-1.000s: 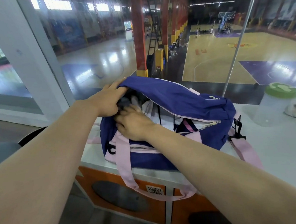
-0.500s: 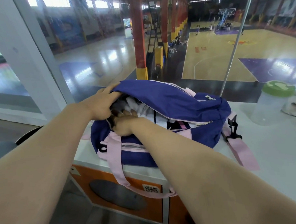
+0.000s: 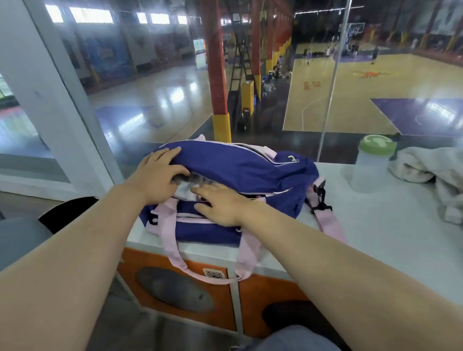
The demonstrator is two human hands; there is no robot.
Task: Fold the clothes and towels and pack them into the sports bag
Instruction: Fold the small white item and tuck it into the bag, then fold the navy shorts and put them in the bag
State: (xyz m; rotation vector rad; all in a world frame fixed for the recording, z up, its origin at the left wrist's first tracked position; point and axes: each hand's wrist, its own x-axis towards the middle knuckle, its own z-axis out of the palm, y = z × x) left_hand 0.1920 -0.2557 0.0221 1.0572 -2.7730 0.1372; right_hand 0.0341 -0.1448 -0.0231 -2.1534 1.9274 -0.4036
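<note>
While the sports bag (image 3: 242, 185) sits at the near left end of the white worktop (image 3: 391, 236), I see both hands at its open mouth; my left hand (image 3: 157, 177) has its grip on the blue top flap, fingers spread over the fabric and thumb tucked under the edge, holding that flap up; my right hand (image 3: 221, 203) lies flat with fingers straight and relaxed, pressing on the front lip of the opening and gripping nothing. Between the two hands a slice of pale, patterned folded clothes (image 3: 187, 187) shows inside the bag; I cannot tell which garments they are. One pink carry strap (image 3: 172, 244) loops down over the worktop's front edge, across the orange cabinet front (image 3: 177, 284); a second pink strap (image 3: 328, 221) trails from the bag's right end. Well apart to the right stands a translucent shaker bottle (image 3: 370, 164) with a green lid; just beside it, a rumpled white towel (image 3: 441, 173) lies heaped on the worktop, unfolded, reaching the right edge of view.
</note>
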